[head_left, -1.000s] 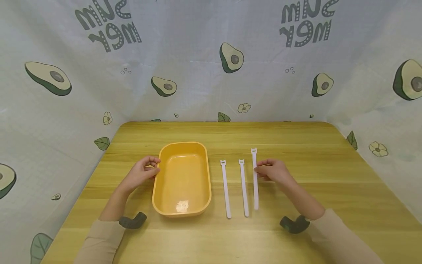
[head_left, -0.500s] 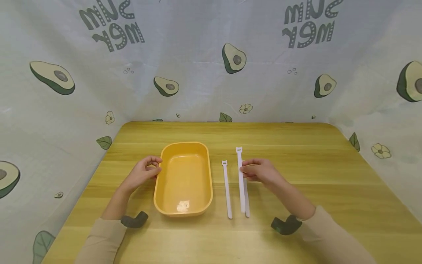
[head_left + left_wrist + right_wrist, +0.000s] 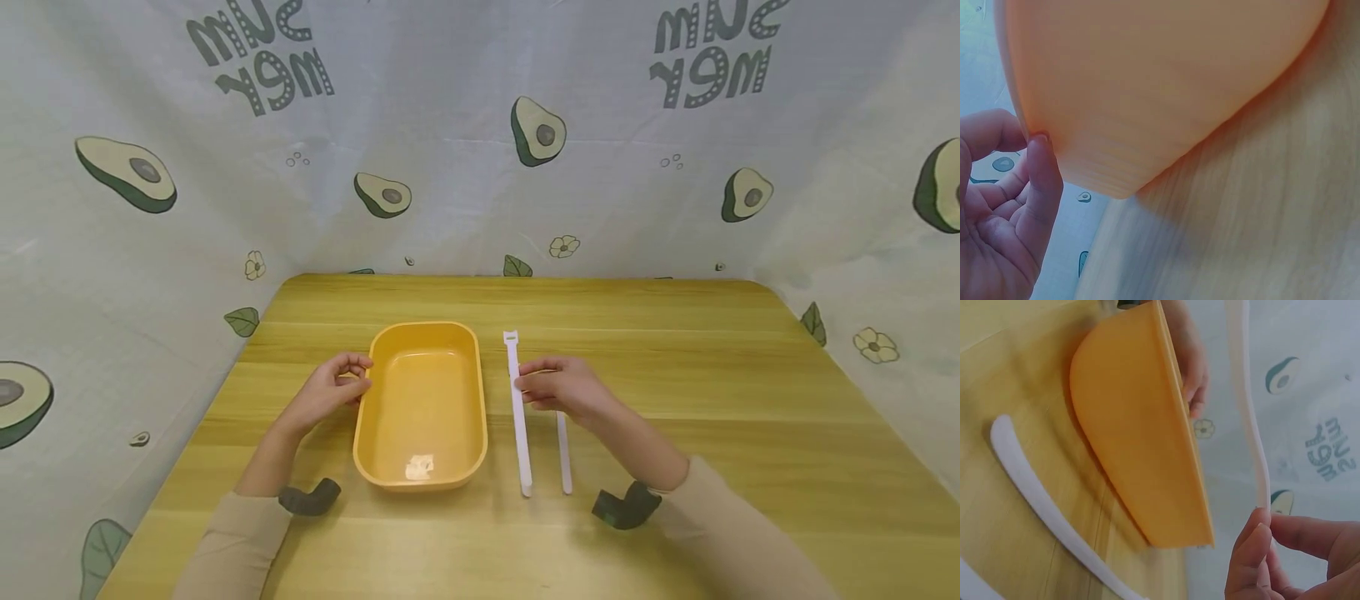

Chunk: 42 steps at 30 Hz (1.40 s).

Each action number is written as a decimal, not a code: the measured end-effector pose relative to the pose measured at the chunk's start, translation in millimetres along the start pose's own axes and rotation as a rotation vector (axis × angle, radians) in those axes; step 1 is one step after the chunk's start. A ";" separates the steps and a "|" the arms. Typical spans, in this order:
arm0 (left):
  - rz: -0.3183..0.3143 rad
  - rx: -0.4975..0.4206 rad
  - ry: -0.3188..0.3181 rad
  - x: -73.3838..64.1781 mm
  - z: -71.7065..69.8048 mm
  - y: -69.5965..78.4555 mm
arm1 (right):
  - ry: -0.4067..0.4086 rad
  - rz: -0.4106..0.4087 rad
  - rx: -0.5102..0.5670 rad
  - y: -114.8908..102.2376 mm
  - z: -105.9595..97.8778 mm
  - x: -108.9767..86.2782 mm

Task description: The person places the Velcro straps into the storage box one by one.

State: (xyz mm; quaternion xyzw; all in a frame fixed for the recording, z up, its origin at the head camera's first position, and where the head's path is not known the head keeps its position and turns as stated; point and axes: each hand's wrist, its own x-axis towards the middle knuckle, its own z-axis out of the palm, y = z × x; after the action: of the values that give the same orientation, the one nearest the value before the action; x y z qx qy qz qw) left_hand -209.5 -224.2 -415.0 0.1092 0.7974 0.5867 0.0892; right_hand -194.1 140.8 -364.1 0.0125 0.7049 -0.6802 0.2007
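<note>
My left hand (image 3: pixel 328 390) pinches the left rim of a yellow plastic basin (image 3: pixel 420 417) between thumb and fingers. In the left wrist view, the thumb presses the outer wall close under the rim. To the basin's right, my right hand (image 3: pixel 562 390) pinches a white hook-and-loop cable tie (image 3: pixel 1250 419) partway along its length. Its slotted head points away from me. The right wrist view has this tie raised above a second white cable tie (image 3: pixel 1054 512), which it mostly covers in the head view. A third cable tie (image 3: pixel 564 458) lies further right, its upper part hidden behind my right hand.
All this stands on a wood-grain table (image 3: pixel 675 333). A pale curtain (image 3: pixel 450 125) printed with avocados rises behind the table and along both sides. Dark curved pieces (image 3: pixel 627 505) sit at both wrists, beside the beige sleeves.
My right hand has carried the held cable tie leftward, past the tie lying in the middle and over the one nearest the basin. My left hand stays at the basin's rim.
</note>
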 end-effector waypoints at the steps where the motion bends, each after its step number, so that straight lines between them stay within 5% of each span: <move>1: 0.001 0.001 0.000 -0.1 -0.1 0.1 | -0.009 -0.001 0.003 -0.4 2.8 1.3; 24: 0.008 -0.025 -0.007 2.2 -1.3 -0.9 | -0.110 0.039 0.071 -8.5 78.0 37.6; 42: 0.010 -0.026 -0.005 2.6 -1.6 -1.5 | -0.108 0.079 0.049 -1.8 123.5 62.7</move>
State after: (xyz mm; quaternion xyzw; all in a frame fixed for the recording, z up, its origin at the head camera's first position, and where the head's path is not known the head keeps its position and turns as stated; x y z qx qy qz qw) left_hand -212.6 -225.4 -415.9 0.1132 0.7889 0.5973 0.0896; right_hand -219.3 5.6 -380.5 0.0085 0.6750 -0.6885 0.2650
